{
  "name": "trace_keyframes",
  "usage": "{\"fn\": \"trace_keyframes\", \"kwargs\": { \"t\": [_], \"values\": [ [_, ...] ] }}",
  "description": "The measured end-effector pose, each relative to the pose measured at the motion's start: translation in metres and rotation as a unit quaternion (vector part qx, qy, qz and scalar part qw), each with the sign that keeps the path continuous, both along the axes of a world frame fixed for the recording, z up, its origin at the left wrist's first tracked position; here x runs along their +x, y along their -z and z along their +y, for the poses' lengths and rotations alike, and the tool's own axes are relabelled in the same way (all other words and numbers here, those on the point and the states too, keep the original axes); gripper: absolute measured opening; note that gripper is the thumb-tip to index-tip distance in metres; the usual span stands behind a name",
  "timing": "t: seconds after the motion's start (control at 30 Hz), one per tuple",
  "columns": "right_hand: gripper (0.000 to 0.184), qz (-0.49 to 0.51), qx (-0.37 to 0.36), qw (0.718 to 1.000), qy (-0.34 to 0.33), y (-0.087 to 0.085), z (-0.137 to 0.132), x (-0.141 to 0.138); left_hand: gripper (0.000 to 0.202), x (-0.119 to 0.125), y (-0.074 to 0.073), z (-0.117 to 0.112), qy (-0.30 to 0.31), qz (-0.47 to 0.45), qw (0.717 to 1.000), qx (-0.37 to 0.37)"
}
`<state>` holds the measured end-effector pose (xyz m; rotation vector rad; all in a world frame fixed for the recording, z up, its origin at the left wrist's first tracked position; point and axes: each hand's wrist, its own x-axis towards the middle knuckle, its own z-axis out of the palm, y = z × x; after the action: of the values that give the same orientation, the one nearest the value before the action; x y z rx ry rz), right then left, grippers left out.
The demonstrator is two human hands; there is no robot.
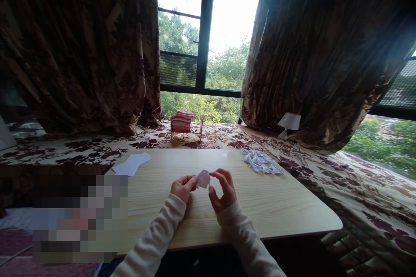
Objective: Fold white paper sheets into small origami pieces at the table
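A small folded piece of white paper [203, 179] is held up above the middle of the wooden table [279, 207]. My left hand [183, 187] pinches its left side between thumb and fingers. On the other side, my right hand [225, 189] curves around the paper's right edge, index fingertip at the upper corner and thumb at the lower one, with a gap between the two fingers. To the far right lies a cluster of folded white paper pieces [261, 162], several with pointed tips. Flat white sheets [131, 165] overlap at the table's far left.
Behind the table, a small rack [200, 130] holding striped red and white folded cloth [182, 121] stands on the flowered cover [224, 134]. A white-shaded lamp [289, 122] is at the right. Patterned curtains [279, 60] flank the window. A blurred patch hides the lower left.
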<state>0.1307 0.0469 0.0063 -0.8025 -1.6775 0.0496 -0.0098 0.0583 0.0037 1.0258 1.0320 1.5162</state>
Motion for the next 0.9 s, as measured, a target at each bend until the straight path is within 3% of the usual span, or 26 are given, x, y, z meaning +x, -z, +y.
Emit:
{"fn": "trace_keyframes", "kwargs": {
  "t": [0.1,0.2,0.33,0.5,0.9],
  "values": [
    [0.039,-0.073,0.038,0.997,0.011,-0.001,-0.004,-0.005,0.027,-0.002,0.003,0.002,-0.003,-0.035,0.999,-0.01],
    [0.032,-0.114,0.059,0.991,0.044,0.001,-0.002,-0.008,0.028,-0.001,0.002,0.001,0.008,-0.053,0.998,-0.021],
    [0.018,-0.117,0.075,0.989,0.059,0.001,0.001,-0.006,0.028,0.001,-0.003,-0.002,0.036,-0.06,0.997,-0.037],
    [0.014,-0.105,0.074,0.99,0.061,0.0,0.0,-0.003,0.027,0.002,-0.006,-0.005,0.064,-0.048,0.996,-0.045],
    [0.009,-0.114,0.067,0.988,0.084,0.007,0.007,-0.002,0.021,0.006,-0.014,-0.011,0.008,0.049,0.999,0.022]
  ]
}}
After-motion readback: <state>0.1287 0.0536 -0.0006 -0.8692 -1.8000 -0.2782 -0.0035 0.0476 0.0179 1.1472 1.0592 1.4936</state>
